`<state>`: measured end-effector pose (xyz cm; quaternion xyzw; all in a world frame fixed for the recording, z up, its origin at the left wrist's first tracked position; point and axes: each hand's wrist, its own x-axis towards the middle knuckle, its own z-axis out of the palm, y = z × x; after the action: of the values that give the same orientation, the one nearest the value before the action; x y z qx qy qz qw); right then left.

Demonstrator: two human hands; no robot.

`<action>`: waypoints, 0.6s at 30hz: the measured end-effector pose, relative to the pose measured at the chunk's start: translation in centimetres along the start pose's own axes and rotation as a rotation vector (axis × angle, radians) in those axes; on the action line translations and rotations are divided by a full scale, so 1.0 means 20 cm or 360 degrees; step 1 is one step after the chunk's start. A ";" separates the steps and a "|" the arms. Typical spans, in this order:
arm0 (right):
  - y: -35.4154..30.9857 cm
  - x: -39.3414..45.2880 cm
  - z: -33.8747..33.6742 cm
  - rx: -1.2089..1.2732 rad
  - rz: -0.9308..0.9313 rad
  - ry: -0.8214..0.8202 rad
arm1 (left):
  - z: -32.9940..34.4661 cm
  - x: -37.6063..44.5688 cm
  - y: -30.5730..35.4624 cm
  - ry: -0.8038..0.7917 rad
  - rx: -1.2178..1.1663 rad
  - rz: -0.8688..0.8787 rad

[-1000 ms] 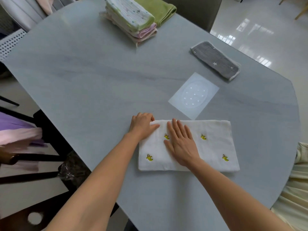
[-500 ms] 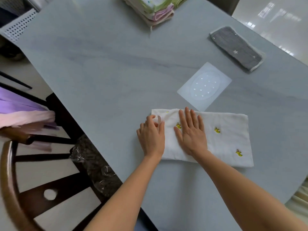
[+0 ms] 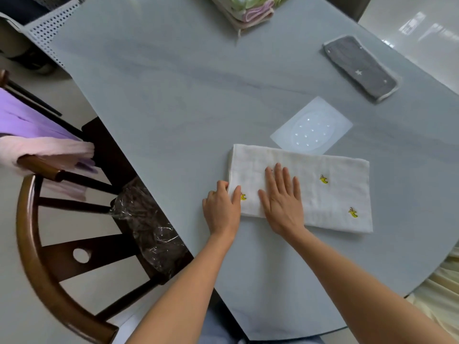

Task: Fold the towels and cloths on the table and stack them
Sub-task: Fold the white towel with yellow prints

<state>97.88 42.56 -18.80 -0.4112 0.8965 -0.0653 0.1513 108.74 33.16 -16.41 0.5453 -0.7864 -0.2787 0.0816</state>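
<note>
A white cloth with small yellow bananas (image 3: 323, 192) lies folded into a long rectangle on the grey table (image 3: 173, 100). My right hand (image 3: 282, 199) presses flat on its left half, fingers straight and spread. My left hand (image 3: 221, 209) is at the cloth's left end; its thumb lies on top and its fingers curl round the edge. A stack of folded cloths (image 3: 248, 11), pink, green and white, sits at the table's far edge. A folded grey cloth with stars (image 3: 360, 68) lies at the far right.
A translucent white mat with an oval of dots (image 3: 311, 127) lies just behind the banana cloth. A wooden chair (image 3: 49, 256) stands left of the table, with crinkled plastic wrap (image 3: 146, 219) on its seat. Purple and pink fabric (image 3: 32, 135) hangs at far left.
My left hand has slid down the cloth's left end toward the near corner. My right hand stays pressed on the cloth. The camera has tilted, so the far stack sits closer to the frame's top.
</note>
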 end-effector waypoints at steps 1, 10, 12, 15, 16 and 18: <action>0.01 0.02 0.00 -0.0031 0.0012 -0.0019 | 0.00 0.00 -0.02 0.0029 0.0060 0.0095; 0.06 0.05 0.01 -0.0074 -0.0079 -0.0133 | -0.08 0.12 -0.03 -0.0276 0.0903 0.0644; 0.06 0.07 0.00 -0.0003 -0.0093 -0.0218 | -0.08 0.13 -0.06 -0.0329 0.0347 0.0467; 0.10 0.10 -0.06 0.0170 -0.0150 -0.0363 | -0.12 0.11 -0.05 -0.0366 -0.0429 0.0316; 0.13 0.11 -0.09 0.0204 -0.0203 -0.0394 | -0.14 0.10 -0.02 -0.0417 -0.0524 0.0311; 0.20 0.11 -0.14 0.0166 -0.0345 -0.0428 | -0.14 0.08 0.04 -0.0502 -0.0544 0.0256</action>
<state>92.66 43.47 -17.56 -0.5020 0.8140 -0.0721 0.2832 108.60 30.91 -13.87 0.4090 -0.7717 -0.4818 0.0709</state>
